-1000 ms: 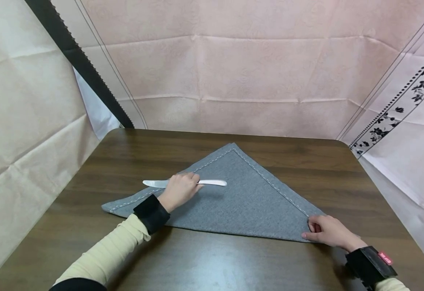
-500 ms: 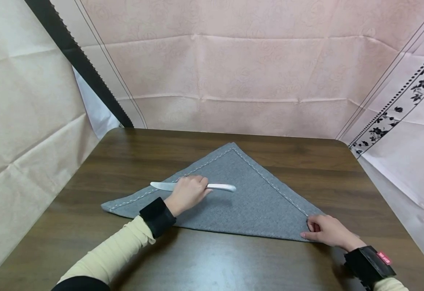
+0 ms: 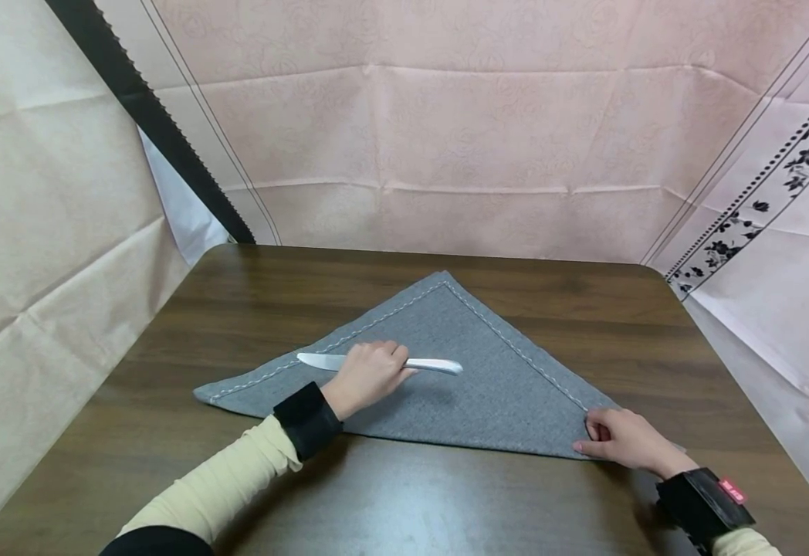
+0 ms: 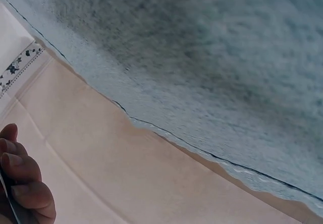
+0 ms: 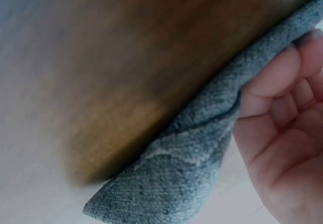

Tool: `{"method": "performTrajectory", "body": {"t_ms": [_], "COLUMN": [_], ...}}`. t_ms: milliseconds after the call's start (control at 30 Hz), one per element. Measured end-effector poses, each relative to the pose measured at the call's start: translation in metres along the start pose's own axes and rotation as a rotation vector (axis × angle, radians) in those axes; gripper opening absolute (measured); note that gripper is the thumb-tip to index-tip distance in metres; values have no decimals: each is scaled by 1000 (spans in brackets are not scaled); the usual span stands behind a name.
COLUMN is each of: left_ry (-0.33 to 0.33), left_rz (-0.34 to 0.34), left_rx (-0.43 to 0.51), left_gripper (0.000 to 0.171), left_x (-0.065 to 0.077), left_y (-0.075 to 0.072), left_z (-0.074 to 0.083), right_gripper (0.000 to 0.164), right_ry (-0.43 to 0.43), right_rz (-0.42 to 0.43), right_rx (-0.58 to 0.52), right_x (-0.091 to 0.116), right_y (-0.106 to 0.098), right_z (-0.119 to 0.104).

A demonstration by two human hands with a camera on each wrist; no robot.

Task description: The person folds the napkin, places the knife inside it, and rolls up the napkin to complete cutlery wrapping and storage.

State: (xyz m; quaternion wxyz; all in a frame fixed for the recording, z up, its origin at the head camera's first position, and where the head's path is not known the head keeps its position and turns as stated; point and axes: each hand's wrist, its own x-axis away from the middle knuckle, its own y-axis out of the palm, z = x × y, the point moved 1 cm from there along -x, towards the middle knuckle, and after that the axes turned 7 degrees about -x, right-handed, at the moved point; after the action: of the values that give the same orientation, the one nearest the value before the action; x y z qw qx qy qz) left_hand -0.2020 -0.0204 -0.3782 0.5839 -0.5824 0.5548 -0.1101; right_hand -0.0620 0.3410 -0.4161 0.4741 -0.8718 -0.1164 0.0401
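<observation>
A grey cloth napkin point(image 3: 474, 401), folded into a triangle with pale stitching along its two upper edges, lies on the table. Above its left half, my left hand point(image 3: 370, 372) grips a silver table knife point(image 3: 435, 365) around the middle, blade pointing left and handle right. In the left wrist view that hand point(image 4: 30, 183) shows only curled fingers at the lower left, beneath the cloth's blurred surface point(image 4: 176, 82). My right hand point(image 3: 630, 442) pinches the napkin's right corner between thumb and fingers. Close up in the right wrist view, the corner point(image 5: 171, 178) droops past the fingers point(image 5: 275, 75).
The brown wooden table point(image 3: 432, 502) has rounded far corners. Pale patterned sheets point(image 3: 474, 154) hang behind it and at both sides, one with a black floral border point(image 3: 731, 239) on the right. A black strip point(image 3: 154, 123) runs down the left sheet.
My left hand has moved right and slightly nearer to me, carrying the knife farther over the napkin. The right hand keeps its place at the corner.
</observation>
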Motion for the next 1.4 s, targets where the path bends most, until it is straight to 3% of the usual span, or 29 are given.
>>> {"method": "performTrajectory", "body": {"t_ms": [300, 567, 833, 1133, 1400], "left_ry": [34, 54, 63, 93, 122], "left_rz": [18, 82, 87, 38, -57], "left_rx": [-19, -62, -83, -135, -160], "left_gripper": [28, 32, 33, 33, 33], "left_x": [-5, -10, -18, -25, -16], "left_y": [-2, -2, -6, 1, 6], "left_z": [15, 24, 33, 53, 74], "right_gripper": [36, 36, 36, 37, 36], "right_ry": [-6, -39, -18, -25, -65], "right_rz": [4, 20, 14, 21, 10], "right_rx": [2, 5, 16, 1, -42], "right_x": [0, -4, -9, -5, 4], "right_y": [-1, -4, -9, -11, 2], "right_z": [0, -4, -6, -5, -1]}}
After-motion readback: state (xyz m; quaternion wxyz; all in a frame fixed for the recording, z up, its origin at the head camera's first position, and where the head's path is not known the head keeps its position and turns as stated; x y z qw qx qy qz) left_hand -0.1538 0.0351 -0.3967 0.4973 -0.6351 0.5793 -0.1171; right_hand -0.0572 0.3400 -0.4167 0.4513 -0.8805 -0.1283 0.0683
